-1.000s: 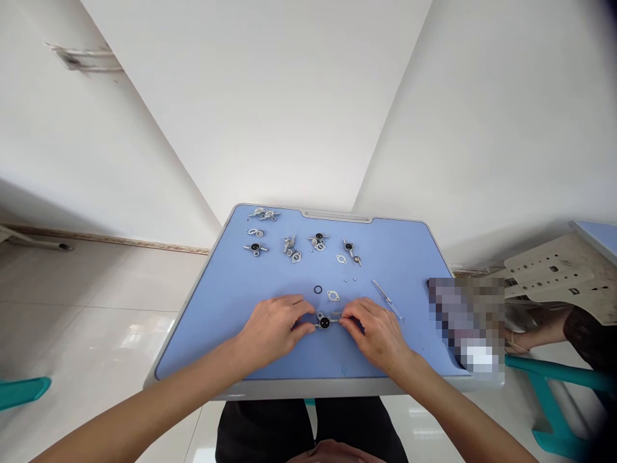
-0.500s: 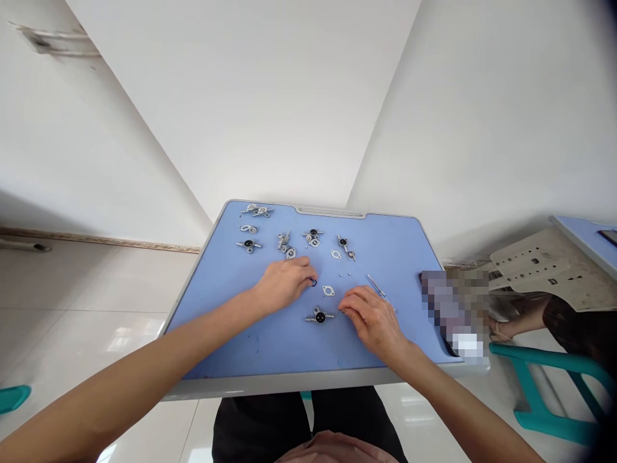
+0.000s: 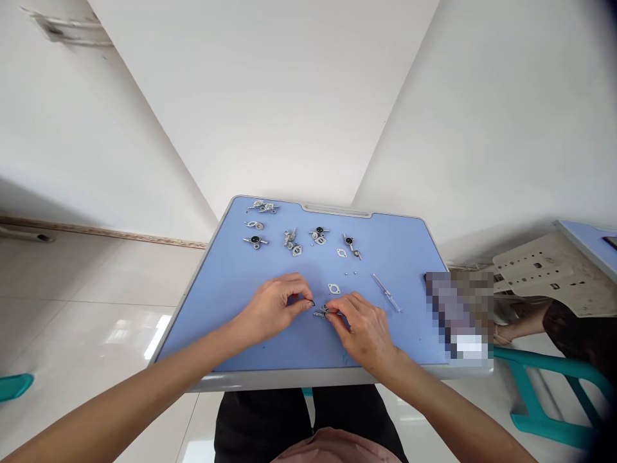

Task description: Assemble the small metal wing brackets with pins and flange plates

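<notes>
Nearest on the bench [image 3: 231, 344], the right hand [image 3: 364, 328] has its thumb and first finger brought close together over a small metal part [image 3: 319, 314]; the fingertips cover one side of it, so I cannot tell if they grip it or only touch it. Just to the left, the left hand [image 3: 274, 308] is pinching a thin black ring [image 3: 313, 304] between thumb and finger, with hardly any gap. In my opinion the ring is the easiest to lose: if the pinch is uneven, it could twist or spring away. The metal part could also turn, if it is pressed only on one end. A little further lies a flat pale plate [image 3: 334, 289], with a thin screwdriver [image 3: 387, 294] to its right. Beyond, two tiny metal bits [image 3: 346, 274] lie loose, and a brush of the knuckles could roll them off. At the back are several metal pieces [image 3: 255, 240].
</notes>
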`<act>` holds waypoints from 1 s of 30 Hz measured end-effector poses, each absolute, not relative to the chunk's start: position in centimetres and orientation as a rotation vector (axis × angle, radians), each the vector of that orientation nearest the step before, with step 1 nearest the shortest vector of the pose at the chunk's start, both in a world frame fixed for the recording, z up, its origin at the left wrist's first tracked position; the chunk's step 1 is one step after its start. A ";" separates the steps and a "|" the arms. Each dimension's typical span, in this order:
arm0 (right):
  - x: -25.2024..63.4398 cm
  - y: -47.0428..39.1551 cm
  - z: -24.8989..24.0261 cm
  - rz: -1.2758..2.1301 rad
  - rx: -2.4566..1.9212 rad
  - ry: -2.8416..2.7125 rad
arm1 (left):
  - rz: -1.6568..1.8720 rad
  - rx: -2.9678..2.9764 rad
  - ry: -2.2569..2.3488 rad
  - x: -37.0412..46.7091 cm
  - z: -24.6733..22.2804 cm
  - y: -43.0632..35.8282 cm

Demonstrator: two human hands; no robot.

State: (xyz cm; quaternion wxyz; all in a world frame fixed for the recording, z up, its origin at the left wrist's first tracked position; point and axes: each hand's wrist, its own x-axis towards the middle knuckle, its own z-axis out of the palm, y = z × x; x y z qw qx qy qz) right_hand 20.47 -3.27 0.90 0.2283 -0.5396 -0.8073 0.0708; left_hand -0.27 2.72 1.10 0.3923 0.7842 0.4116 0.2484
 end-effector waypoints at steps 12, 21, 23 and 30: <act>19.3 -3.8 0.2 0.182 -1.611 -2.001 | 0.604 2.457 0.959 0.0 0.0 -0.3; 18.7 -4.0 0.6 0.190 -1.675 -1.962 | 0.681 2.690 0.896 0.9 -0.6 -1.9; 18.6 -4.1 0.6 0.196 -1.637 -1.982 | 0.715 2.673 0.930 0.9 -0.7 -2.3; 20.0 -3.7 0.7 0.320 -1.428 -2.119 | 0.781 2.583 1.038 0.8 -0.8 -2.2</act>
